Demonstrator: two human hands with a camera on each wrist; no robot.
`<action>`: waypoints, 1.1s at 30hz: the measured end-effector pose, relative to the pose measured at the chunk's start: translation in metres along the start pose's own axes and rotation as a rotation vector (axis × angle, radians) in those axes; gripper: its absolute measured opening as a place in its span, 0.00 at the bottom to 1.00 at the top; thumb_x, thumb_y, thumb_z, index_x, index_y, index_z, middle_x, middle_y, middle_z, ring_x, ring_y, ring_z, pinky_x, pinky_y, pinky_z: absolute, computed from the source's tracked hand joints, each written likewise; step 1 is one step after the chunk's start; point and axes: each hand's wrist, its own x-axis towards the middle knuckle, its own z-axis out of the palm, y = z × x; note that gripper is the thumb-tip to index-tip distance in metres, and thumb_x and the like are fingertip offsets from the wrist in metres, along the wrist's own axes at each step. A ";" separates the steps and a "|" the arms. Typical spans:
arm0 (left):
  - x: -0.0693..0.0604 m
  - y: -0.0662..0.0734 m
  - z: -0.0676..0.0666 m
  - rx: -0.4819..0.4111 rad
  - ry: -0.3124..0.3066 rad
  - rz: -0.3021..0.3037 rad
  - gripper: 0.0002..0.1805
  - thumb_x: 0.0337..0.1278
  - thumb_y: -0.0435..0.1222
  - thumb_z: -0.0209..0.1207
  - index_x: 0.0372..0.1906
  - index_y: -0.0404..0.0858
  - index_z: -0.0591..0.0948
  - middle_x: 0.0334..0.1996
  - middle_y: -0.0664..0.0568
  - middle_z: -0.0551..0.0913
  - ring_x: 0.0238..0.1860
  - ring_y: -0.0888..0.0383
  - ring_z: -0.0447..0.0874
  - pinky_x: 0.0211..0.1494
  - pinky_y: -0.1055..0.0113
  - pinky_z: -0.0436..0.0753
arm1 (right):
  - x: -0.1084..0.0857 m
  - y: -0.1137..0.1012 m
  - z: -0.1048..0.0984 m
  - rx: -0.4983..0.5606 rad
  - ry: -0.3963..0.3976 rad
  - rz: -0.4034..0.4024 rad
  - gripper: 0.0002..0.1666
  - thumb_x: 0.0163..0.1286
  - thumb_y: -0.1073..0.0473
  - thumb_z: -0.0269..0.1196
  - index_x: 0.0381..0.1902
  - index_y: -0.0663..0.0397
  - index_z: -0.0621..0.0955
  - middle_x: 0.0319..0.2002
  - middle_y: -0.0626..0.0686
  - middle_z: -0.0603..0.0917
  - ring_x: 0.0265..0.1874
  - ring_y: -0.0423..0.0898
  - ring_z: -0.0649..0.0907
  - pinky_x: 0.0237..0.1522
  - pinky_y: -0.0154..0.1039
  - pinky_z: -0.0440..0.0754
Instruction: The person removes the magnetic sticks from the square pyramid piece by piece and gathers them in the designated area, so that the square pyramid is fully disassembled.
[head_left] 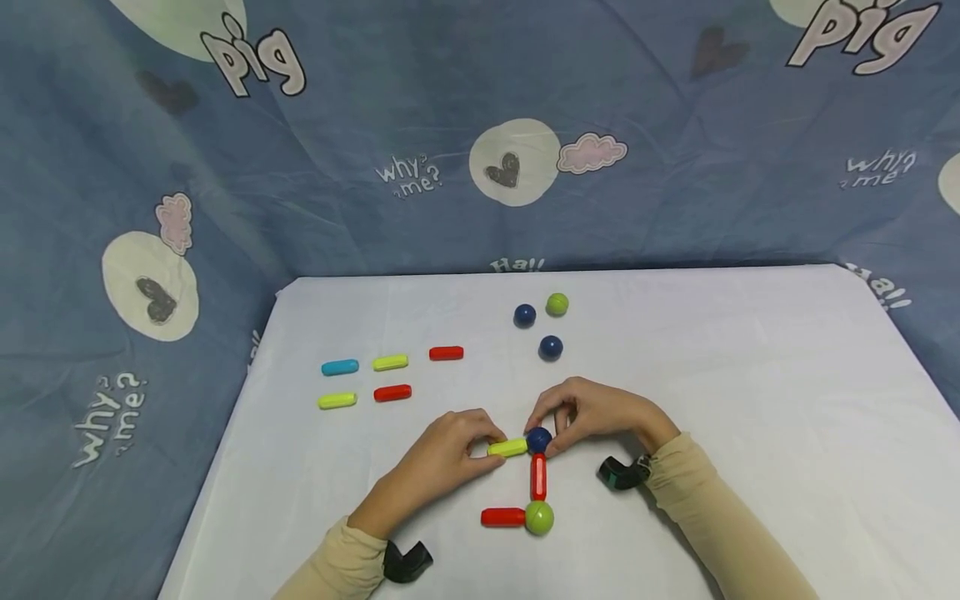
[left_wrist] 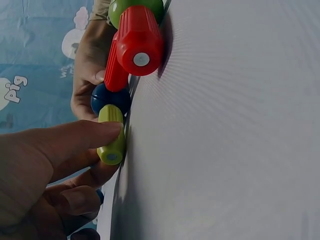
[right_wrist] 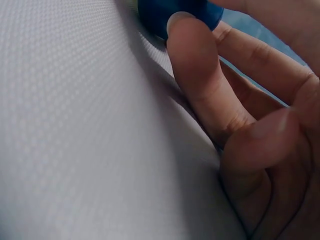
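Between thumb and fingers, my left hand [head_left: 455,450] pinches a yellow-green rod [head_left: 507,448] whose far end meets a dark blue ball [head_left: 538,439]. My right hand [head_left: 600,412] holds that ball from the other side, thumb and fingertips against it, as the right wrist view also shows. From the ball a red rod [head_left: 538,477] runs toward the front edge to a green ball [head_left: 539,517]. A second red rod [head_left: 503,517] joins the green ball on its left. In the left wrist view the yellow-green rod [left_wrist: 111,135] touches the blue ball [left_wrist: 107,98].
Loose rods lie at the left of the white table [head_left: 712,350]: a blue one [head_left: 340,367], yellow-green ones [head_left: 390,362] and red ones [head_left: 446,353]. Two dark blue balls [head_left: 551,347] and a green ball [head_left: 557,304] sit toward the back. A printed blue cloth [head_left: 360,217] hangs behind.
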 end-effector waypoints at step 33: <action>0.000 -0.001 -0.003 -0.006 -0.041 -0.024 0.11 0.57 0.41 0.74 0.44 0.45 0.91 0.38 0.61 0.88 0.37 0.67 0.79 0.46 0.67 0.80 | 0.000 0.001 0.000 -0.025 0.008 0.024 0.20 0.59 0.56 0.78 0.50 0.48 0.89 0.40 0.51 0.90 0.24 0.36 0.82 0.30 0.28 0.78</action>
